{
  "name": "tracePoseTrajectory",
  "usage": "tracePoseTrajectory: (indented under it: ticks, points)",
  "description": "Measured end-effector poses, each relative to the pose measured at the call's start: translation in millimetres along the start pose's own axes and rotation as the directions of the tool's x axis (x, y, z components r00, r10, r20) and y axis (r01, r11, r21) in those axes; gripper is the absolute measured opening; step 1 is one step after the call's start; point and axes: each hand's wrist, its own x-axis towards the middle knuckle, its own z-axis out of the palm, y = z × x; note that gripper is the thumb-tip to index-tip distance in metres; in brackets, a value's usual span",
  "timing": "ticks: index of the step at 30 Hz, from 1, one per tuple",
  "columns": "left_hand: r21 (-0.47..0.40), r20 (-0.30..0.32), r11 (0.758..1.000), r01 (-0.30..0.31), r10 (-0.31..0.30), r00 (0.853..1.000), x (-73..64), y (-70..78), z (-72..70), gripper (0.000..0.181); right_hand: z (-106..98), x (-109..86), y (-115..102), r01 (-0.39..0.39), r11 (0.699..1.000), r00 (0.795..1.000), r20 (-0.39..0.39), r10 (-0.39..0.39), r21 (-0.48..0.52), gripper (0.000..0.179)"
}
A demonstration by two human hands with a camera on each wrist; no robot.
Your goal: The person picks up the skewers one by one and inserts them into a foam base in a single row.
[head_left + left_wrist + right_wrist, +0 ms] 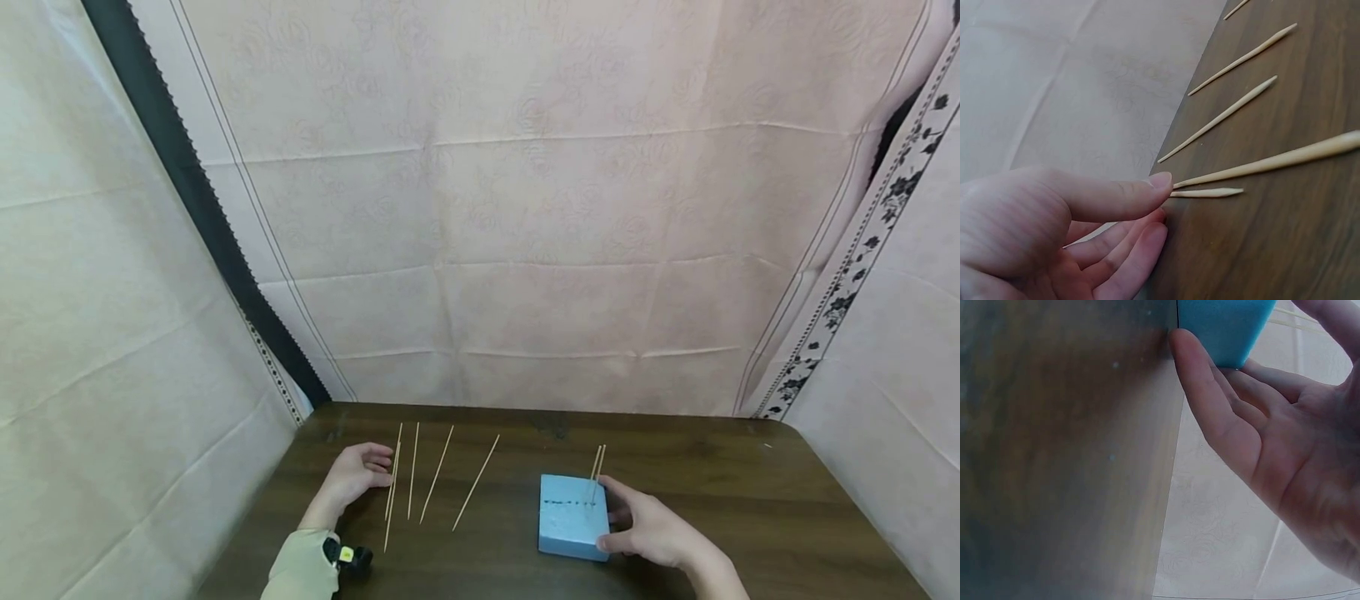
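Note:
Thin wooden skewers lie spread on the brown table. My left hand (pixel 362 473) is at the two leftmost, overlapping skewers (pixel 391 493), its thumb and index finger apart. In the left wrist view the thumb tip (pixel 1160 181) meets one end of a long skewer (pixel 1266 164); a second skewer (pixel 1210 192) passes behind the thumb. Over on the right, my right hand (pixel 651 525) holds a light-blue block (pixel 566 525) by its right side, thumb at the front corner, fingers toward the back. Two skewers (pixel 597 467) stand upright in the block, near a row of dark marks.
Three more skewers, among them a slanted one (pixel 476 483), lie between the left hand and the block. The brown table (pixel 697 458) ends against a pale patterned cloth (pixel 540 317) behind, with cloth walls on both sides.

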Motion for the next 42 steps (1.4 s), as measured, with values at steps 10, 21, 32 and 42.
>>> tracePoseTrajectory:
  ticks: [10, 21, 32, 42]
  points:
    - [0.068, -0.026, 0.998, 0.002, 0.000, 1.000, 3.7, -0.7, 3.5, 0.045, 1, 0.1, -1, -0.013, 1.000, 1.000, -0.013, 0.013, -0.012, 0.097]
    - [0.038, -0.011, 0.998, 0.052, -0.052, 0.999, -0.9, -3.2, -5.1, 0.046, 2, 1.5, 1, -0.022, 1.000, 1.000, -0.013, 0.022, -0.020, 0.097]
    - [0.057, -0.045, 0.997, 0.044, -0.042, 0.998, -2.0, -1.8, -5.4, 0.045, 1, 0.6, 1, -0.014, 0.999, 1.000, -0.016, 0.013, -0.036, 0.099]
    - [0.048, -0.036, 0.997, 0.055, -0.053, 0.998, -4.6, -3.6, -12.5, 0.046, 0, 1.2, 2, -0.014, 1.000, 1.000, -0.009, 0.014, -0.014, 0.098]
